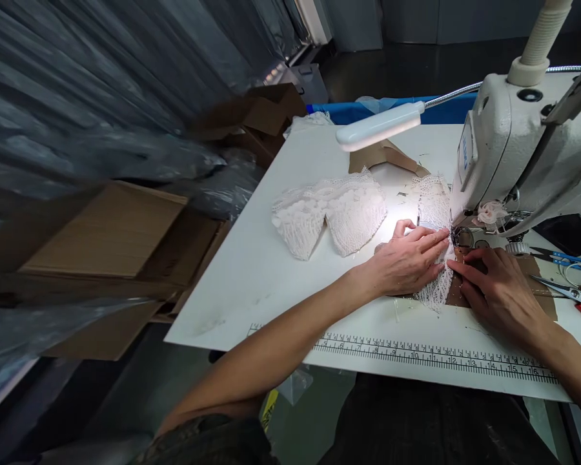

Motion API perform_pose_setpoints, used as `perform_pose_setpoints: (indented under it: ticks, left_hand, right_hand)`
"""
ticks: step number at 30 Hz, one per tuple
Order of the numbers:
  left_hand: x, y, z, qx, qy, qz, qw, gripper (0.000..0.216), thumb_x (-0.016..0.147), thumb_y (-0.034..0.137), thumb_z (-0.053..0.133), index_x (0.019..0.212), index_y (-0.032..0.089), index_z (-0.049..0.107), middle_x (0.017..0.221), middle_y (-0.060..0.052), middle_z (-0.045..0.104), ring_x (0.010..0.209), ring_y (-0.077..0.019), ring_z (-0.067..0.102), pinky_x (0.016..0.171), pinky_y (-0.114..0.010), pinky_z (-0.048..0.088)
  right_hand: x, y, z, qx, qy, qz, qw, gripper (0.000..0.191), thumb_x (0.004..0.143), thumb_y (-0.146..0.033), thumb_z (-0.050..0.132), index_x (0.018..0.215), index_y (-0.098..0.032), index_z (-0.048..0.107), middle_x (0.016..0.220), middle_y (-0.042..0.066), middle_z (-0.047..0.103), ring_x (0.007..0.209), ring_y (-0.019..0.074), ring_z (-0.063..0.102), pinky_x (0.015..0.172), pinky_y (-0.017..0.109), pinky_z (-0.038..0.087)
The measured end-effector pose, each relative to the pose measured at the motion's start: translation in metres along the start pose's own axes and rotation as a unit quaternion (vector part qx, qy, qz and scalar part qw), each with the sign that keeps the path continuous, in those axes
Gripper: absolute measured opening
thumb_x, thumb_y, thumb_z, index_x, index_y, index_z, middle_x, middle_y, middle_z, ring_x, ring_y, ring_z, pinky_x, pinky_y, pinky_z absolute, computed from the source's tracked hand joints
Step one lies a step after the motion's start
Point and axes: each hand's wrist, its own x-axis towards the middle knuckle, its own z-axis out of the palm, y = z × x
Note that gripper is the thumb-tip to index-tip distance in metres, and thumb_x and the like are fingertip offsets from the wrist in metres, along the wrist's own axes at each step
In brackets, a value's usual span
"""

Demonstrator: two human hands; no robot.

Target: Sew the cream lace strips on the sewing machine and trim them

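Note:
A strip of white lace [434, 206] runs under the needle of a white sewing machine [508, 148] on a white table [281, 258]. My left hand [409, 258] lies flat on the lace just left of the needle, fingers stretched out. My right hand [496, 290] presses flat on a brown paper piece [537, 284] beside the lace, fingers pointing at the presser foot. Neither hand grips anything.
A pile of white lace pieces [329, 216] lies left of the hands. A lamp [380, 126] on a flexible neck lights the work. Scissors and snips [569, 290] lie at the right edge. A printed ruler [430, 355] lines the front edge. Cardboard boxes [111, 232] stand left.

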Motion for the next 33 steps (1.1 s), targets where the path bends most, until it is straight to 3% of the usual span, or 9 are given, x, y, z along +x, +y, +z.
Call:
perform_pose_setpoints:
  ticks: [11, 17, 33]
  left_hand:
    - [0.002, 0.004, 0.003, -0.023, 0.001, -0.023, 0.999, 0.045, 0.104, 0.034, 0.031, 0.13, 0.008, 0.058, 0.144, -0.018, 0.053, 0.118, -0.0292, 0.055, 0.098, -0.05, 0.038]
    - [0.002, 0.004, 0.003, -0.03, 0.003, -0.028, 0.999, 0.045, 0.104, 0.035, 0.033, 0.129, 0.008, 0.058, 0.144, -0.017, 0.054, 0.116, -0.0288, 0.056, 0.097, -0.049, 0.038]
    - [0.002, 0.007, 0.005, -0.032, 0.031, -0.039, 0.998, 0.041, 0.103, 0.035, 0.035, 0.124, 0.01, 0.061, 0.14, -0.015, 0.058, 0.119, -0.0266, 0.056, 0.105, -0.049, 0.036]
  right_hand:
    - [0.0, 0.002, -0.001, 0.028, -0.005, -0.001, 1.0, 0.033, 0.094, -0.018, 0.044, 0.114, -0.021, 0.069, 0.104, 0.012, 0.061, 0.093, 0.0272, 0.054, 0.08, 0.044, 0.048]
    - [0.001, 0.002, 0.0, 0.027, 0.022, -0.021, 0.999, 0.031, 0.093, -0.014, 0.045, 0.112, -0.017, 0.07, 0.101, 0.013, 0.061, 0.09, 0.0269, 0.053, 0.079, 0.043, 0.048]
    - [0.001, 0.012, 0.003, 0.053, 0.025, -0.028, 0.998, 0.034, 0.096, -0.021, 0.047, 0.118, -0.024, 0.071, 0.1, 0.011, 0.06, 0.092, 0.0261, 0.056, 0.075, 0.041, 0.051]
